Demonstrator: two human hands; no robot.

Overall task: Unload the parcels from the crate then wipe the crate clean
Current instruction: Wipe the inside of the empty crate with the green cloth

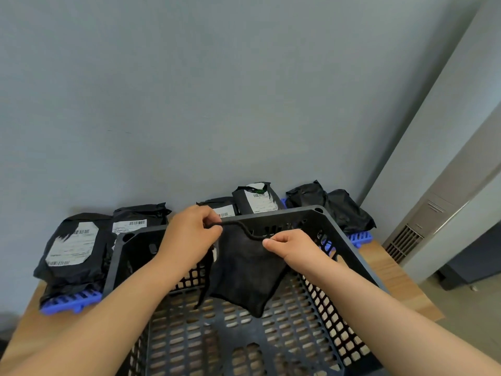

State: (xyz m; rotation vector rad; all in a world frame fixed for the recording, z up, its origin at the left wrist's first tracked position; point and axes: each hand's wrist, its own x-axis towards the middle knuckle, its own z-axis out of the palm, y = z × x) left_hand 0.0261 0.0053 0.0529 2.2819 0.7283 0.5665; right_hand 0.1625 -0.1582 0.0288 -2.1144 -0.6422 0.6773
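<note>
Over crate [348, 246], cloth [244, 270] in both grips [189, 234] [290, 248].

Crate [287, 215] cut off below (its near end)

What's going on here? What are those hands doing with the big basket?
A person holds a black cloth by its top edge, pinched in the left hand and the right hand, above the black perforated plastic crate. No parcels show inside the crate. The black plastic-wrapped parcels with white labels sit on blue slatted plastic racks by the wall, on the wooden table. Wiping looks about to start.
</note>
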